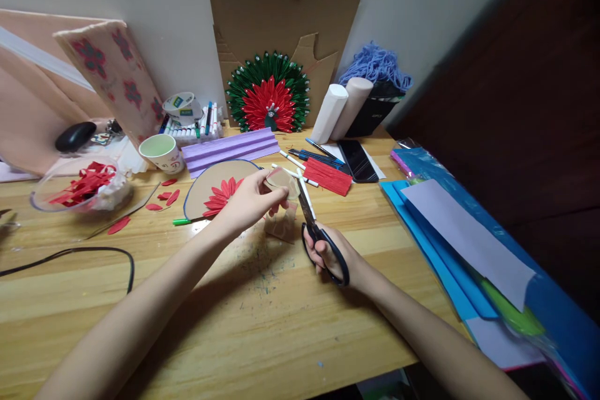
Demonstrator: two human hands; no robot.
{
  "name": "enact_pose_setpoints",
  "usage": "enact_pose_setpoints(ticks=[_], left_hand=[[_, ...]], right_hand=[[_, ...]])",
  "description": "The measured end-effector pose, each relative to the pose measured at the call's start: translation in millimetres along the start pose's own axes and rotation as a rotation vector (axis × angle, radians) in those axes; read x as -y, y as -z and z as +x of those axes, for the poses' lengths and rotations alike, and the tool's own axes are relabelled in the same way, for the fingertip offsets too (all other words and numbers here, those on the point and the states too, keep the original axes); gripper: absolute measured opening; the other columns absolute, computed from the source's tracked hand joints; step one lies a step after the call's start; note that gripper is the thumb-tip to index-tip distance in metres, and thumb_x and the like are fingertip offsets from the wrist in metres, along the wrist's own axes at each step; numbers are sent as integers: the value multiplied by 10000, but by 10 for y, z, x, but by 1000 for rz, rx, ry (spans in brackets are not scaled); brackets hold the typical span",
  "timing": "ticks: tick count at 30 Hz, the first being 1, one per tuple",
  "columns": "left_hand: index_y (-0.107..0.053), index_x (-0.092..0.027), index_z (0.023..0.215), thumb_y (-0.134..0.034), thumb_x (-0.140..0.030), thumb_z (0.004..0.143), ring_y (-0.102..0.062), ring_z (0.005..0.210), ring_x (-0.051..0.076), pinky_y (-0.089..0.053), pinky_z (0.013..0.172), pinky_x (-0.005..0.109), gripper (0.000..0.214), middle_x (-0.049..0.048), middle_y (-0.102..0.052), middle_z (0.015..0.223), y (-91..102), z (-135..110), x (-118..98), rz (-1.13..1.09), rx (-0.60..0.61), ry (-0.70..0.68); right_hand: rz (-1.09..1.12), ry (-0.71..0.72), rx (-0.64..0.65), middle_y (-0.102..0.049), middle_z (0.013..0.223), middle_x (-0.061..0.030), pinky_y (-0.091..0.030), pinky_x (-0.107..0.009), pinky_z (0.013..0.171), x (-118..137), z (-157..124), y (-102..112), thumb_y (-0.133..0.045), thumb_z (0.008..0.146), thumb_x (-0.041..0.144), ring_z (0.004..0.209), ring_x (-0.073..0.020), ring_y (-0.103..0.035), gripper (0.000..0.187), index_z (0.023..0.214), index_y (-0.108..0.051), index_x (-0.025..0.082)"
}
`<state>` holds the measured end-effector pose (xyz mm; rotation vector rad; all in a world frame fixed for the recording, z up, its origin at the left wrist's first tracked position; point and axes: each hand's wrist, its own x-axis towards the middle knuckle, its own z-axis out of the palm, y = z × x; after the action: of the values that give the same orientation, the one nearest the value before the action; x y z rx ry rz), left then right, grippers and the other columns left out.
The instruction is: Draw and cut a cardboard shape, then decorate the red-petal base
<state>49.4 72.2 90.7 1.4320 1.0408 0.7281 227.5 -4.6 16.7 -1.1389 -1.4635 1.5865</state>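
My left hand [257,197] pinches a small, pale, see-through piece [284,182] with rounded edges; its material I cannot make out. My right hand [330,253] grips black-handled scissors [309,209], fingers through the loops, blades pointing away from me. Their blades are beside the right edge of the see-through piece; whether they touch it I cannot tell. Under the left hand lies a clear, thin sheet [280,225] on the table. Partly behind the left wrist is a beige fan-shaped board [199,190] with red petals [222,197] on it.
Red pleated paper [328,176], a phone [359,161] and purple folded paper [229,151] lie beyond my hands. Farther back, a green-and-red peacock craft [269,97] leans on cardboard [281,19]. A paper cup [162,153] and bowl [40,197] stand left; blue folders [431,244] lie right.
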Motion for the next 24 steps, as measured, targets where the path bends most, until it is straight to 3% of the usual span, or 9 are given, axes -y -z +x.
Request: enact_pose_setpoints(ticks=[7,11,15,20,24], left_hand=[[-536,-137,753,-577,-221,732,-449,430,50,-361,446,187,96,-18,-590,567,25,40,38,-45,-44,-4],[-551,-136,759,-607,-244,715,-438,427,48,-342,433,183,130,-22,-577,557,47,61,59,-47,-71,20],[-581,-140,755,-623,-241,695,-450,446,60,-321,418,182,125,-26,-551,553,56,63,85,-22,5,61],[-562,-154,631,-612,-241,711,-452,456,67,-326,433,185,128,-27,-522,513,44,65,117,12,54,64],[-560,-149,640,-605,-257,728,-464,463,69,-328,443,188,146,-21,-541,536,33,62,104,25,58,54]], right_hand=[[-43,10,-46,-408,451,81,-301,-185,366,-56,12,21,-517,608,793,361,-64,-355,617,706,-423,192],[-17,19,19,-441,481,62,-357,-202,410,-9,13,3,-374,595,869,401,-87,-425,706,760,-441,185],[136,-38,126,-457,495,53,-411,-238,447,-40,29,-10,-255,506,933,423,-110,-474,804,765,-426,191],[185,-60,132,-459,486,57,-414,-243,458,-63,35,-7,-287,494,933,421,-114,-486,793,752,-424,196],[185,-53,111,-454,478,62,-406,-235,447,-70,30,-8,-286,509,927,406,-107,-478,785,751,-426,193]])
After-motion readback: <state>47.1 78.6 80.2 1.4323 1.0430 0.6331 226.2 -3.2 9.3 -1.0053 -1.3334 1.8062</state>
